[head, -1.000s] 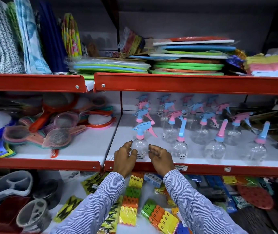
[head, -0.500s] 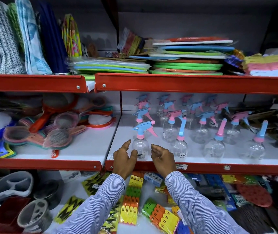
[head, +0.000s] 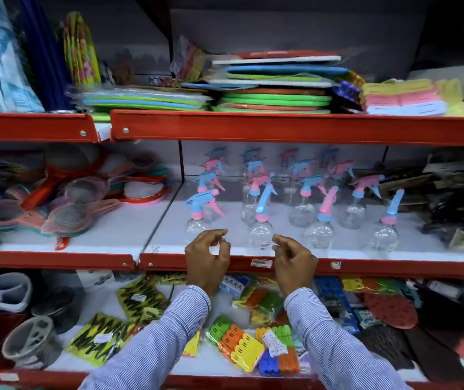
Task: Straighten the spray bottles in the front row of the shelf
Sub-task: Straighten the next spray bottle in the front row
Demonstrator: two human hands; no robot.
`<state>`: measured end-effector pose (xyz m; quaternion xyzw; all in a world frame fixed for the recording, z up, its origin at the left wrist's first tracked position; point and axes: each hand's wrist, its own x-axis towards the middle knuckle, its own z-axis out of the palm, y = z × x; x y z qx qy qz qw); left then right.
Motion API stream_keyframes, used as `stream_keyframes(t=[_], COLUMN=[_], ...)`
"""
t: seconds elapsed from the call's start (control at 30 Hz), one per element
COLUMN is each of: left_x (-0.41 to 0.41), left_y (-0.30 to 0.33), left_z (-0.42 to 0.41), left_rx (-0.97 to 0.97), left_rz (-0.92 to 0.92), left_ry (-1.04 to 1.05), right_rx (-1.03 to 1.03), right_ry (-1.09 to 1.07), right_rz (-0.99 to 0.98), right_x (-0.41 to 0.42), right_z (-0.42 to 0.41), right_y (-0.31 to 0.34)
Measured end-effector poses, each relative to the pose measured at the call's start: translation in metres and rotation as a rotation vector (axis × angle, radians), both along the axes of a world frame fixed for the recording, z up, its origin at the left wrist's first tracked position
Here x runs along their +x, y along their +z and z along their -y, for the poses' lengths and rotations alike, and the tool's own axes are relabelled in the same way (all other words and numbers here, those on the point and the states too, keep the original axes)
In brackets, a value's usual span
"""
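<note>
Already your two hands were up at the red front lip of the middle shelf [head: 365,266], neither one gripping anything. Your left hand [head: 207,261] hung with its fingers loosely curled and empty, just in front of the leftmost spray bottle [head: 197,218] in the front row; from this angle it was hard to tell whether the fingertips brushed the clear body. That bottle stood upright with its blue trigger head turned sideways, nozzle pointing left. Your right hand [head: 293,261] was likewise half curled and empty, just right of the second bottle [head: 261,229], whose blue head pointed away from you toward the back. Your hands stood apart, with the second bottle between them. Further right in the front row stood a third bottle [head: 318,229] with a pink head and a fourth bottle [head: 385,233] with a blue one, both upright. More spray bottles stood in rows behind. Below your striped sleeves lay packs of coloured clothes pegs [head: 239,344].
</note>
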<state>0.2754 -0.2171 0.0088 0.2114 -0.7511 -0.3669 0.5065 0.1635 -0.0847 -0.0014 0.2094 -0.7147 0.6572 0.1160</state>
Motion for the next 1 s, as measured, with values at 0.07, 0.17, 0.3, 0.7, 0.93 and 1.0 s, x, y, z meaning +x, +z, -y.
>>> stream_keyframes(t=[0.07, 0.17, 0.3, 0.7, 0.93, 1.0], left_x=[-0.014, -0.034, -0.047, -0.056, -0.060, -0.061], left_y=[0.001, 0.000, -0.004, 0.005, 0.004, 0.003], left_z=[-0.016, -0.037, -0.051, -0.043, -0.035, -0.033], left_rx=[0.092, 0.147, 0.209, 0.257, 0.285, 0.287], left_rz=[0.045, 0.139, 0.283, 0.384, 0.368, 0.375], left_ry=[-0.012, -0.048, -0.097, -0.153, -0.221, -0.235], right_rx=[0.020, 0.133, 0.330, 0.369, 0.320, 0.321], right_ry=[0.022, 0.182, 0.352, 0.382, 0.289, 0.277], right_rz=[-0.005, 0.054, 0.178, 0.164, 0.147, 0.148], right_x=[-0.013, -0.032, -0.041, -0.055, -0.051, -0.049], right_z=[-0.011, -0.017, -0.009, -0.005, -0.007, -0.008], right_y=[0.001, 0.005, 0.005, 0.014, 0.006, 0.006])
